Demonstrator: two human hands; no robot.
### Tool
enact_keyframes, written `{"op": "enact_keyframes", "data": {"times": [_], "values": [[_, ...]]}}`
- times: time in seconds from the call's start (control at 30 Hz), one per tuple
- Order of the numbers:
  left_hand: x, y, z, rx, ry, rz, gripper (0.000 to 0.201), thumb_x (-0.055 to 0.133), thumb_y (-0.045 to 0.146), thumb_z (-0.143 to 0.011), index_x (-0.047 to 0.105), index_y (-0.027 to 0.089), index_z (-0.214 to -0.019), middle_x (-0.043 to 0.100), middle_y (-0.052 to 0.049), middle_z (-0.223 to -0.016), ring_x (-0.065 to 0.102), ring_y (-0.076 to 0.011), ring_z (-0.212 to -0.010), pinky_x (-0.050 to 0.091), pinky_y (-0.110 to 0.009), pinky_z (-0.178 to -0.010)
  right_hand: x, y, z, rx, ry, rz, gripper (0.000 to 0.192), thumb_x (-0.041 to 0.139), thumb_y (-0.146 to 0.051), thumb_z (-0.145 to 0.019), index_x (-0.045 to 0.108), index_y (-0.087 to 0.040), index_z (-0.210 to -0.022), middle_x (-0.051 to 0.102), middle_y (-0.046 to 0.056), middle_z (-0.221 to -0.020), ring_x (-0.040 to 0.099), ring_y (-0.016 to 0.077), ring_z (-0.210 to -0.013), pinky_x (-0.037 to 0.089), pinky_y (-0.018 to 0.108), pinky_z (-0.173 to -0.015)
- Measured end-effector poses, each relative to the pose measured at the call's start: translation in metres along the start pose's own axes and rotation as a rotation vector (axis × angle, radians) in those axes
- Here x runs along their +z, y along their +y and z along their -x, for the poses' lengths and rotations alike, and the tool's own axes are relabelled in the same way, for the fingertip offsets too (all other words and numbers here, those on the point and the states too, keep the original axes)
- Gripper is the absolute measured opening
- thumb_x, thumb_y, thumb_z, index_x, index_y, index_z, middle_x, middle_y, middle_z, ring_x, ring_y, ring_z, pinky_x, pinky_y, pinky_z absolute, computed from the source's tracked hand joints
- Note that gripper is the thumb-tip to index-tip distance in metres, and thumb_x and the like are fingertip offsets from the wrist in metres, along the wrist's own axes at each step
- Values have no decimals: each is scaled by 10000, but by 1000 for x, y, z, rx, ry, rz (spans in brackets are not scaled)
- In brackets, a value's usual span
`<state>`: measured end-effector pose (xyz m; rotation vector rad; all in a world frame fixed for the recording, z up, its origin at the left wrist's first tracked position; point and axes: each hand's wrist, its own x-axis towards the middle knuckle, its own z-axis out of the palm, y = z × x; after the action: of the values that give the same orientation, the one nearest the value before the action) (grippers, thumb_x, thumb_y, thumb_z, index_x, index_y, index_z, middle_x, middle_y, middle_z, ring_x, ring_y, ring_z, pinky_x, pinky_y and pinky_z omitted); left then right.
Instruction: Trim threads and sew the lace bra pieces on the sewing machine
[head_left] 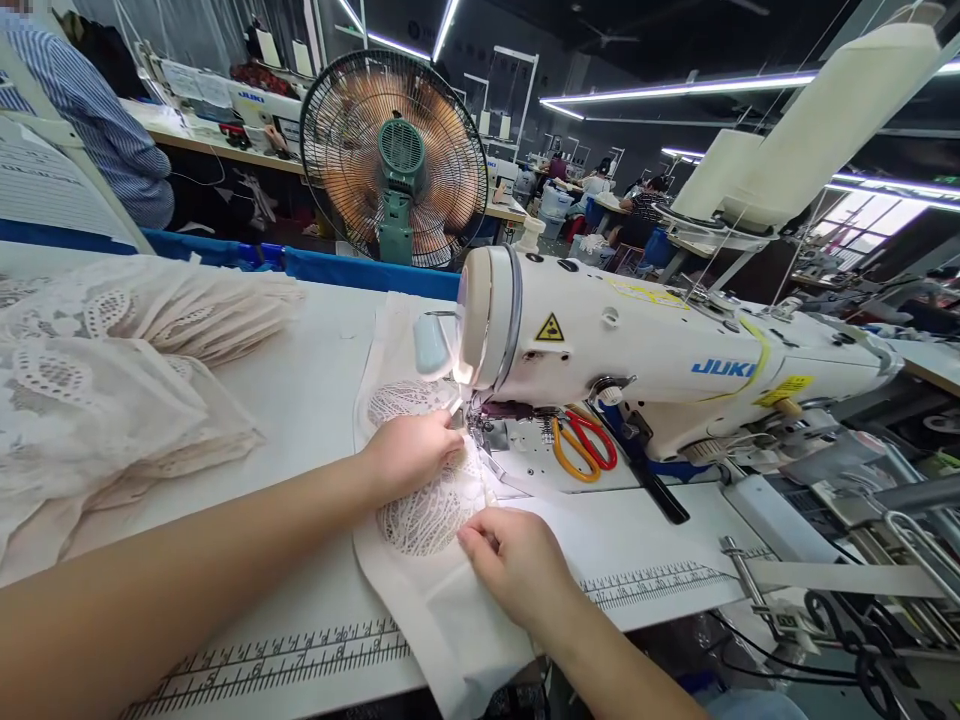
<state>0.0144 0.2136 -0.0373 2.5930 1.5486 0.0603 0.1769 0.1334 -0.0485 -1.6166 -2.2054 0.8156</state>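
A pale cream fabric piece with lace panels (420, 520) lies under the needle area of a white JUKI sewing machine (577, 320) and hangs over the table's front edge. My left hand (412, 455) rests on the lace just left of the needle, its fingers curled closed. A small pale, shiny bit shows by its fingertips, and what they hold is hidden. Nearer to me, my right hand (521, 560) pinches the right edge of the lace fabric between thumb and fingers. The lamp glow brightens the cloth around the presser foot, whose details are hard to make out.
Scissors with orange and red handles (585, 445) lie under the machine arm, beside a black-handled tool (649, 470). More lace fabric (112, 380) is heaped at left. Ruler markings (300, 655) line the front edge. A large fan (394, 160) and a person in striped clothing (90, 120) are beyond.
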Motion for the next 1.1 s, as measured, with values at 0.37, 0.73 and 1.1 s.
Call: {"op": "enact_keyframes", "data": {"times": [0.37,0.73,1.1], "values": [[5,-2,-10,-9,31,44,381,307,338,-856,670,223,-845,561,-40,-846,475,-96,-637,136,-206,-480,-6,5,-7,22,-11,-23,211,449,-244,-803,575,-163,-654,553,-15,-609,448,91,-588,247,199,-531],[9,-4,-16,-61,12,94,379,307,366,-848,671,260,-858,567,-20,-863,513,-114,-697,217,-199,-502,-8,9,-14,69,-41,-39,214,454,-283,-790,562,-169,-645,556,-16,-614,441,90,-598,234,197,-527],[0,-19,-30,-85,-12,160,338,334,300,-817,645,262,-945,588,17,-1027,549,-153,-917,411,-240,-709,-23,5,-13,47,-144,110,254,415,-317,-823,552,-251,-1027,624,12,-846,538,161,-786,298,231,-607]]}}
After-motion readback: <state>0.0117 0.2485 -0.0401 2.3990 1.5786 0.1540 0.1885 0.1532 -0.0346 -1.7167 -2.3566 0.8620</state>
